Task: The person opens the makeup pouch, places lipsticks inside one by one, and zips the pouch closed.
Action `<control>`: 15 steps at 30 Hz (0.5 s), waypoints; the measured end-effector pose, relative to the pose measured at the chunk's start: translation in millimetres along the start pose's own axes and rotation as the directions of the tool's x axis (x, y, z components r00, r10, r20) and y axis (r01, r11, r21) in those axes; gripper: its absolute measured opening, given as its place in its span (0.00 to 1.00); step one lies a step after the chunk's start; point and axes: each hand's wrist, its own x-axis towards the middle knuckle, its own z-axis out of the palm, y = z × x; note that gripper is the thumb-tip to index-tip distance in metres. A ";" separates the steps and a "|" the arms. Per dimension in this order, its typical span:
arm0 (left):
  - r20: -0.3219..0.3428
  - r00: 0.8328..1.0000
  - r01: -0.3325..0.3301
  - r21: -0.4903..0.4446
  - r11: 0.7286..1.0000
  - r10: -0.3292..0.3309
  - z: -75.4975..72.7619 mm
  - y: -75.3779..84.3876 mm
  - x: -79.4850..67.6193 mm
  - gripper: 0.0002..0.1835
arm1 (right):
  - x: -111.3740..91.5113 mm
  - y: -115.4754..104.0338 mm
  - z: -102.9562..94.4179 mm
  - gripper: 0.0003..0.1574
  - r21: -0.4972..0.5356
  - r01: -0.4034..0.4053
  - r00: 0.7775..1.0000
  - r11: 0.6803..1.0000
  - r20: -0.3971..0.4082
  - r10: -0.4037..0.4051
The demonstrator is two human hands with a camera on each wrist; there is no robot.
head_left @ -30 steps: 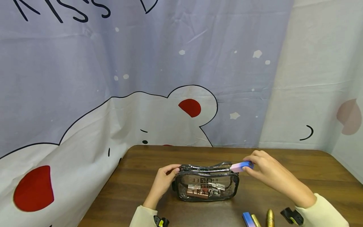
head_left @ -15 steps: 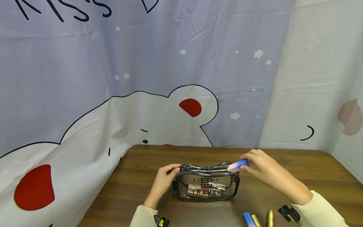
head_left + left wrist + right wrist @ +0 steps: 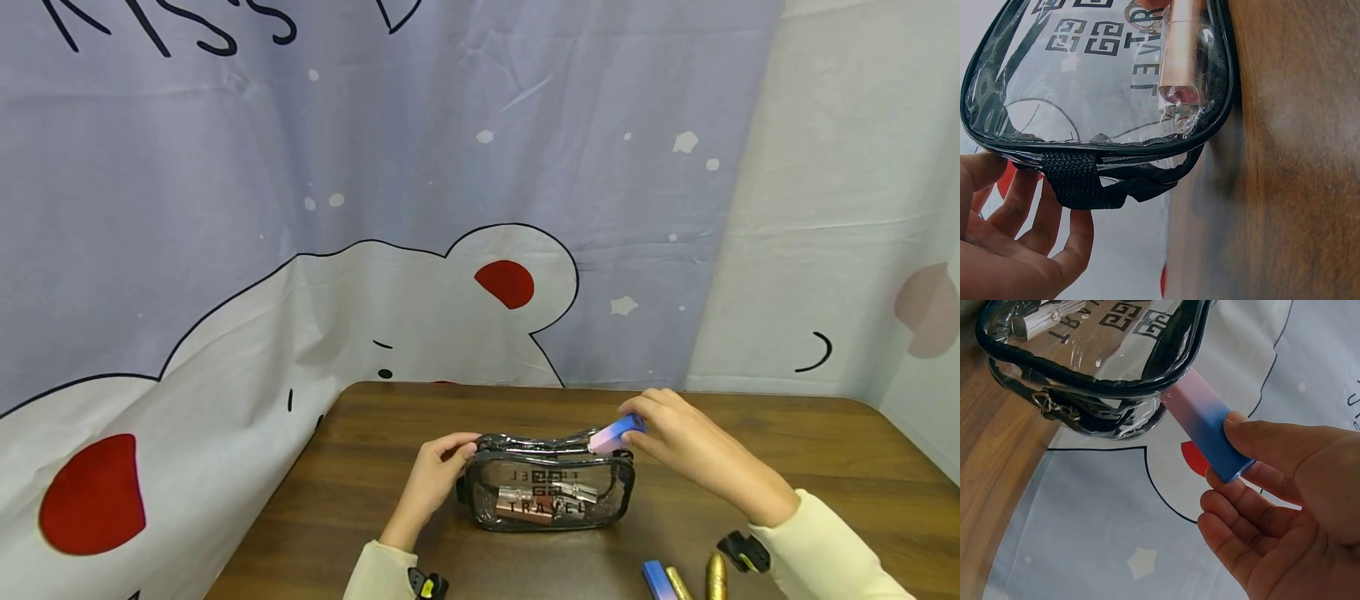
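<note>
A clear travel pouch with black trim stands upright on the table. Through its front wall show a rose-gold lipstick tube and a silver tube. My left hand pinches the pouch's upper left corner, beside the black fabric strap. Between thumb and fingers, my right hand holds a pink-to-blue lipstick tube by its blue end. The tube tilts, its pink end right at the pouch's top opening on the right side.
At the table's near edge lie another blue tube, a thin gold tube and a bullet-shaped gold tube. A printed curtain hangs behind the wooden table.
My right hand has moved left with the lipstick tube, bringing its pink end farther over the pouch opening and tilting it more steeply. My left hand stays at the corner.
</note>
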 end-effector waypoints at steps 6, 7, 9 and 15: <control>0.001 1.000 -0.005 -0.004 1.000 0.005 0.2 1.1 -0.8 0.13 | 5.2 -3.0 3.8 0.12 -0.012 0.041 0.999 0.999 0.017 -0.041; 0.003 1.000 -0.001 -0.006 1.000 0.001 0.3 1.3 -1.0 0.13 | 5.8 -3.3 4.5 0.12 -0.016 0.049 0.999 0.999 0.020 -0.048; 0.007 1.000 0.003 -0.010 1.000 -0.003 0.4 1.1 -0.9 0.13 | 6.8 -4.0 6.2 0.12 -0.026 0.064 0.998 0.998 0.020 -0.063; 0.016 1.000 0.013 -0.014 1.000 -0.013 -0.2 1.2 -0.3 0.12 | 8.8 -6.6 12.1 0.14 -0.044 0.087 0.996 0.995 0.016 -0.086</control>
